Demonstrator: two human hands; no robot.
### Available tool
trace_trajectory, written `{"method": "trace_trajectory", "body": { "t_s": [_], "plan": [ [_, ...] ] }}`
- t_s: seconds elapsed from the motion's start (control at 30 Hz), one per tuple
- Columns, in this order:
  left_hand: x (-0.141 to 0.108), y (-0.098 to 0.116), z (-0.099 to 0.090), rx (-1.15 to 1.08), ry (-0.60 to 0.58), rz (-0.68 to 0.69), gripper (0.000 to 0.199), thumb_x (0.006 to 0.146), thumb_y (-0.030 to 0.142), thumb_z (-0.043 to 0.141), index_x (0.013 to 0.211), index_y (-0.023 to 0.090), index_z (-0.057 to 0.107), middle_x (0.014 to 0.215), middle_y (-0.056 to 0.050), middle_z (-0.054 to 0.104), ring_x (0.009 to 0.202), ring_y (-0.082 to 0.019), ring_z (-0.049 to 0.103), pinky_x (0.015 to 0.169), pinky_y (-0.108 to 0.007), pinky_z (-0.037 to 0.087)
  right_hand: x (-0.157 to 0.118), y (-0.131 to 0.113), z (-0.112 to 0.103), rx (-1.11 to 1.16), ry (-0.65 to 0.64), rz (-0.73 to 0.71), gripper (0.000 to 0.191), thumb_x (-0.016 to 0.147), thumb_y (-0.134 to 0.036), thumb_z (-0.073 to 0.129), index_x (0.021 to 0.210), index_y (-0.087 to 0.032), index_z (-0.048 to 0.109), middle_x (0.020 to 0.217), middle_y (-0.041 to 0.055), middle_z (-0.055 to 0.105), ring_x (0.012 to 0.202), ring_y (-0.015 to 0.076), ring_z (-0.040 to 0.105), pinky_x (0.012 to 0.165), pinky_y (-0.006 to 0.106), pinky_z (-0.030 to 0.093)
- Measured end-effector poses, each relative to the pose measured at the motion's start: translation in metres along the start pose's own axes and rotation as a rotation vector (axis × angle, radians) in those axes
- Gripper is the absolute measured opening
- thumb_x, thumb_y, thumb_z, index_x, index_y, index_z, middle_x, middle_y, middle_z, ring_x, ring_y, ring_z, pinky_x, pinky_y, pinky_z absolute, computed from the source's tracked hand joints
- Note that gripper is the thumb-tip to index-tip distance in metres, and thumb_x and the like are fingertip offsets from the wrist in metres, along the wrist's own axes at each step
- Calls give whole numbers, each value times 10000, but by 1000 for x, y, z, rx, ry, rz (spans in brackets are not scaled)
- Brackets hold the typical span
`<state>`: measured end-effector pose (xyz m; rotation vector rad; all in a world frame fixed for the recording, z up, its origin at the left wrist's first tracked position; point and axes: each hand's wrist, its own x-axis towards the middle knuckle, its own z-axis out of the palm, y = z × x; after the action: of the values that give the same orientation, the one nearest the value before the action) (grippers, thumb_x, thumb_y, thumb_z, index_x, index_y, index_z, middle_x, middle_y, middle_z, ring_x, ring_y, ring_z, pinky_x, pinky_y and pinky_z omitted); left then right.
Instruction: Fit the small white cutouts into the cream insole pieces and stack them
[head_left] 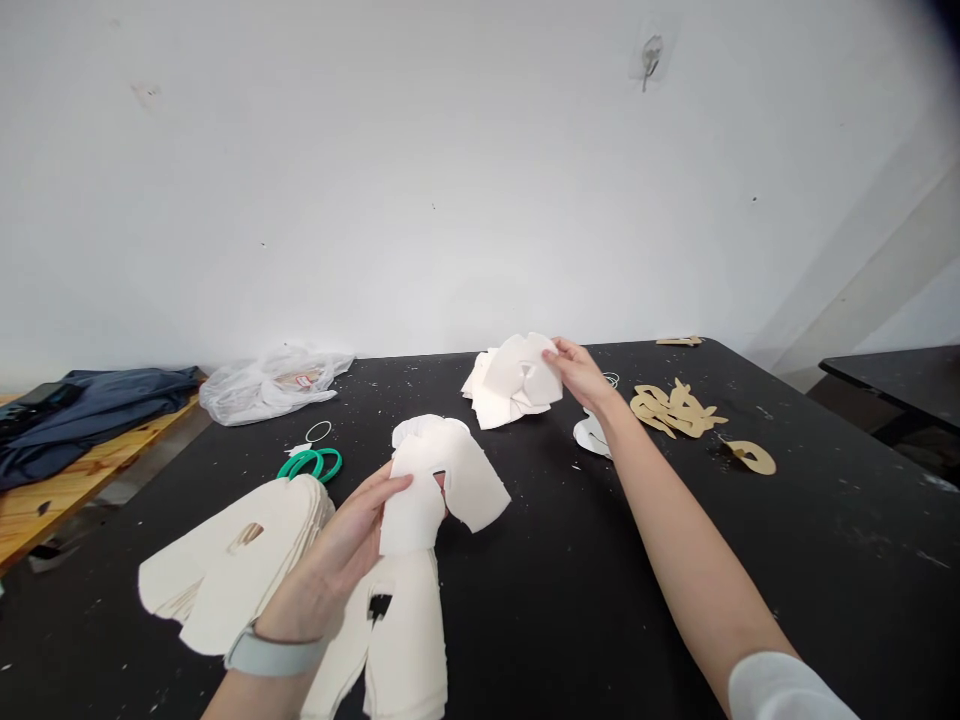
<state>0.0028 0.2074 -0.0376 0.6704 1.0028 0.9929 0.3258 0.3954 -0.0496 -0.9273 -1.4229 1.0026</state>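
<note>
Cream cutouts of soft sheet material [225,565] lie in two slotted stacks along the near edge of the worktop [750,600], one at the left and one just right of it. The left hand [337,560], wearing a grey wristband [274,652], rises over these stacks, its fingers extended and curving against a single cutout [442,490] held up in the air; the thumb is hidden. Beyond it, green-handled scissors [311,463] lie with a thin wire loop [319,431] just past them.

The right arm reaches out from a white sleeve [780,690] toward the middle of the worktop. The right hand [581,375] pinches the edge of a loose sheaf of white cutouts [514,380] between thumb and fingers, lifting it. Under the wrist lies a curved white piece [591,435]. To the right are a heap of tan cutouts [675,410] and a separate tan cutout [750,457]. A crumpled plastic bag [274,385] sits at the far left edge, beside navy cloth [97,415] on a wooden bench [67,490].
</note>
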Motion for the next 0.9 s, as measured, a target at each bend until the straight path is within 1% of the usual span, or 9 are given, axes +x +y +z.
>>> {"method": "trace_trajectory", "body": {
  "t_s": [0.07,0.17,0.3,0.4,0.53,0.63,0.7,0.8,0.9],
  "plan": [
    [-2,1,0,7,7,-10,454,878,146,653,1324,160,570,1120,-155,734,938,-306,737,770,-381,621,0,-14,-13,98,1,-11,356,764,-525,702,966,-260,576,910,19,699,815,204,658,732,334,542],
    [-4,2,1,8,26,-28,432,882,155,656,1308,168,583,1148,-154,726,999,-313,720,795,-380,614,0,-26,-30,208,55,-30,387,735,-527,739,978,-302,538,875,-18,682,752,177,645,684,303,544],
    [-6,2,2,8,28,-45,440,880,169,667,1312,184,584,1174,-146,717,1044,-318,704,805,-374,607,-7,-22,-40,276,62,15,318,737,-488,705,947,-307,550,710,-39,610,600,160,561,623,312,521],
    [-5,2,1,-9,8,-45,452,878,170,669,1321,179,579,1177,-151,714,1051,-326,699,813,-384,600,-15,-12,-42,273,-4,90,186,713,-410,647,797,-273,554,608,-30,541,540,159,497,586,323,490],
    [-2,0,-2,-31,7,-58,464,873,187,680,1325,188,577,1193,-144,707,1069,-315,691,841,-381,587,-18,-7,-48,165,-176,269,86,601,-257,635,623,-203,572,619,17,574,549,153,494,519,293,408],
    [-1,-1,-4,-37,-2,-46,440,880,203,675,1311,188,588,1196,-139,705,1074,-303,687,856,-366,576,-15,-12,-51,48,-309,409,43,592,-177,644,631,-163,635,623,21,588,561,144,507,508,265,365],
    [-1,0,-4,-38,-18,-30,408,891,197,651,1296,172,599,1187,-145,707,1057,-299,692,853,-362,573,-13,-17,-52,-5,-363,463,37,615,-172,649,649,-159,652,624,12,587,567,139,513,512,253,361],
    [-2,1,-1,-31,-39,-19,372,906,193,617,1275,150,612,1171,-155,712,994,-285,709,824,-350,575,-12,-22,-53,-46,-399,493,40,640,-186,651,669,-160,660,653,11,591,591,139,524,527,245,379],
    [-3,3,0,-32,-60,-11,373,906,191,615,1277,146,616,1184,-158,707,967,-267,712,799,-329,576,-13,-24,-56,-61,-392,481,28,630,-181,634,650,-164,646,633,5,564,558,124,488,506,242,363]
  ]
}}
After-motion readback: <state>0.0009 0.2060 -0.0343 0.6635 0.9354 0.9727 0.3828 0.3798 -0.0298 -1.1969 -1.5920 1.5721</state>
